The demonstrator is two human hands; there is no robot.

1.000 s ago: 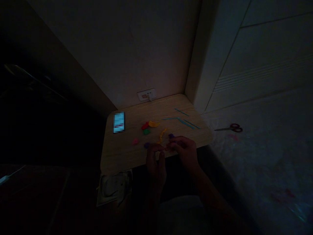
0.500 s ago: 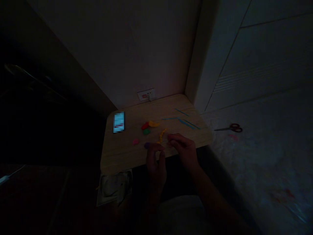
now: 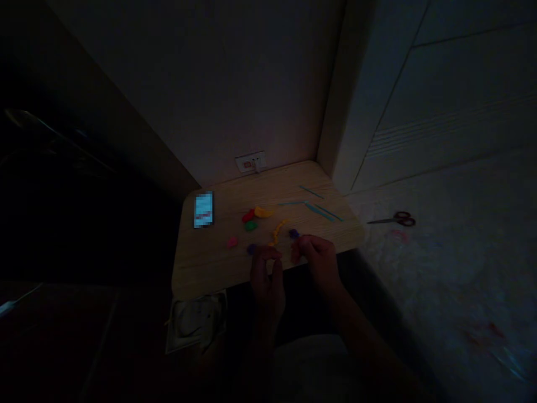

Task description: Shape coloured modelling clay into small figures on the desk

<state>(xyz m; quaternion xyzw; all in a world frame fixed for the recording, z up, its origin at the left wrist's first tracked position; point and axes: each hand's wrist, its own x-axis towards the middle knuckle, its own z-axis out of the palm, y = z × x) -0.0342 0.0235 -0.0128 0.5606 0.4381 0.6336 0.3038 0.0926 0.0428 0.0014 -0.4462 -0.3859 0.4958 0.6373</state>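
Observation:
In dim light, my left hand [image 3: 267, 280] and my right hand [image 3: 316, 258] are together at the near edge of a small wooden table [image 3: 210, 263]. Both have fingers curled in a pinch; what they hold is too dark to name. Just beyond them lie small coloured pieces: a purple one [image 3: 293, 233], another purple one [image 3: 250, 248], a yellow strip [image 3: 277, 230], a pink piece [image 3: 231, 242], a green piece [image 3: 250, 225], a red piece [image 3: 248, 216] and a yellow-orange piece [image 3: 263, 212].
A lit phone [image 3: 203, 209] lies at the table's left. Thin teal sticks [image 3: 319, 210] lie at the back right. A wall socket [image 3: 250, 163] sits behind the table. Red-handled scissors [image 3: 394, 219] lie on the surface to the right. A clear packet [image 3: 196, 322] hangs below the table edge.
My right hand drew back slightly toward the table edge and curled tighter, uncovering the purple piece beyond it. My left hand has barely moved.

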